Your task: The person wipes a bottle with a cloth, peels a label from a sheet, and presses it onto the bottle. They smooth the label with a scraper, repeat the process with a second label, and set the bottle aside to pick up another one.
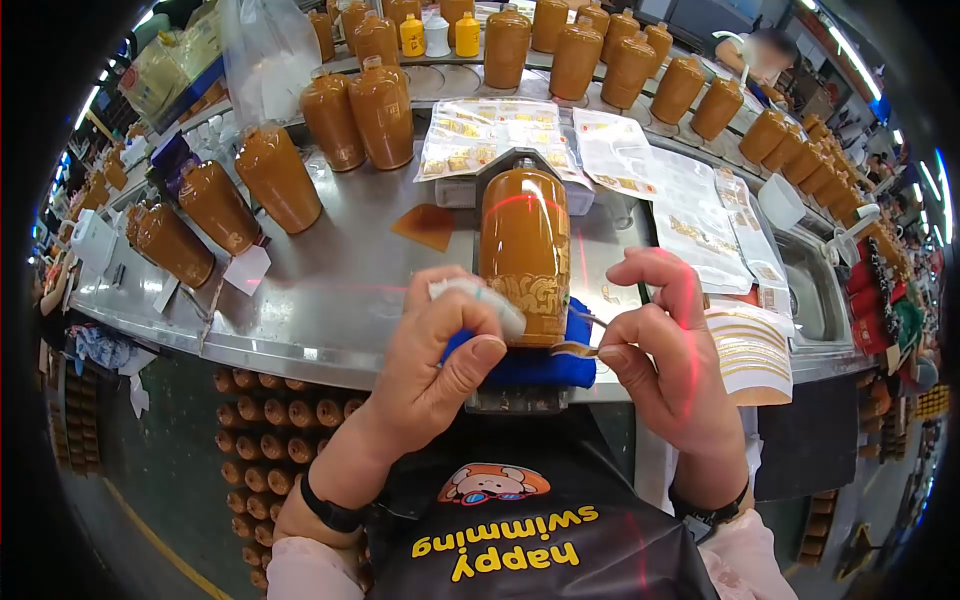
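Note:
A glossy brown bottle (522, 240) lies in a dark holder with its neck pointing away from me. Gold ornament covers the part of it nearest me, and a red laser line crosses it. My left hand (440, 350) is closed round a white cloth (490, 305) beside the bottle's lower left side. With thumb and forefinger, my right hand (665, 345) pinches a small curved gold decal strip (573, 350) near the bottle's base. A thin grey piece, too small to name, shows just above the strip. Under the bottle's near end sits a blue cloth (575, 365).
Sheets of gold decals (700, 215) lie right of the bottle, with curved strips on a white sheet (750, 350) nearer me. Brown bottles (280, 180) stand at left, others along a conveyor (450, 80) behind. A sink (812, 280) is at right. Another person sits far right.

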Demonstrator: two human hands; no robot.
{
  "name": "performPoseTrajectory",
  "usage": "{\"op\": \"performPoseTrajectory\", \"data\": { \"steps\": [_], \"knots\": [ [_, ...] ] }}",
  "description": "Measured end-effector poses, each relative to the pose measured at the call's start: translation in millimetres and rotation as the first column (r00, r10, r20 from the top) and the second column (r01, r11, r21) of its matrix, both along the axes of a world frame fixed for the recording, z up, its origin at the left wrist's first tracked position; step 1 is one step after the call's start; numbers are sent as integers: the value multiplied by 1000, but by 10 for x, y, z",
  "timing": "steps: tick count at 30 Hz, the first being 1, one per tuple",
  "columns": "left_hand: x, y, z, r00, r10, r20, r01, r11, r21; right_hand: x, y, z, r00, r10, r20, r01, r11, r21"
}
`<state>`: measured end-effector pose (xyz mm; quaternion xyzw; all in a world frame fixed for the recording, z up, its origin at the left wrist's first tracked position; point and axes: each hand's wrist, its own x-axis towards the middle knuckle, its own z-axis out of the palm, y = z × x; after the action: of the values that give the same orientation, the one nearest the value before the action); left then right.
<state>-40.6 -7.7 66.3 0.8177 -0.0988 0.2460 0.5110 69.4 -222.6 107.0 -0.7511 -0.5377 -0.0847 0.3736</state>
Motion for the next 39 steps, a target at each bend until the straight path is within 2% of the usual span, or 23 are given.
{"op": "performPoseTrajectory", "data": {
  "steps": [1,3,6,8,9,10,12,14,15,19,25,28,31,34,37,39],
  "knots": [
    [27,-14,83,1000,6,12,-6,1000,-25,-8,12,41,1000,7,12,-7,1000,4],
    [130,-135,219,997,-52,58,49,998,49,-16,25,147,999,18,49,-18,1000,6],
    [227,-154,364,974,-223,-36,225,968,111,-10,7,300,991,7,136,-10,1000,26],
    [250,-164,423,954,-287,-81,291,956,32,-7,-85,424,987,-13,163,13,1000,3],
    [238,-168,449,947,-287,-145,284,958,-43,-15,-123,444,995,-11,101,6,999,46],
    [201,-165,466,934,-288,-210,268,956,-116,-16,-152,452,994,-23,109,21,1000,16],
    [142,-136,401,947,-234,-220,207,968,-141,-14,-180,460,991,-38,126,43,998,-42],
    [136,-57,151,988,-120,-99,115,992,-53,37,-113,195,998,-47,-52,44,998,-55],
    [101,-23,48,996,-32,-77,36,998,50,78,-78,47,996,-31,-88,25,997,-68],
    [28,30,-365,972,198,-127,-183,976,118,133,64,-447,962,-14,-274,-3,998,-61],
    [17,58,-593,957,177,-229,-205,973,-104,140,93,-608,937,-37,-346,9,997,-82],
    [-3,88,-573,942,171,-290,-198,978,-65,164,96,-642,924,-11,-381,-16,998,-67],
    [-4,79,-600,952,173,-253,-204,974,-98,149,109,-642,912,5,-409,-23,999,-38],
    [-5,100,-585,944,129,-304,-173,977,-124,132,108,-611,913,-3,-408,-8,1000,-27],
    [-11,71,-548,960,140,-243,-180,972,-150,140,95,-606,920,-4,-392,-4,1000,-17],
    [-6,57,-530,959,163,-233,-191,976,-106,145,83,-607,920,-11,-391,3,1000,-19]
  ]
}}
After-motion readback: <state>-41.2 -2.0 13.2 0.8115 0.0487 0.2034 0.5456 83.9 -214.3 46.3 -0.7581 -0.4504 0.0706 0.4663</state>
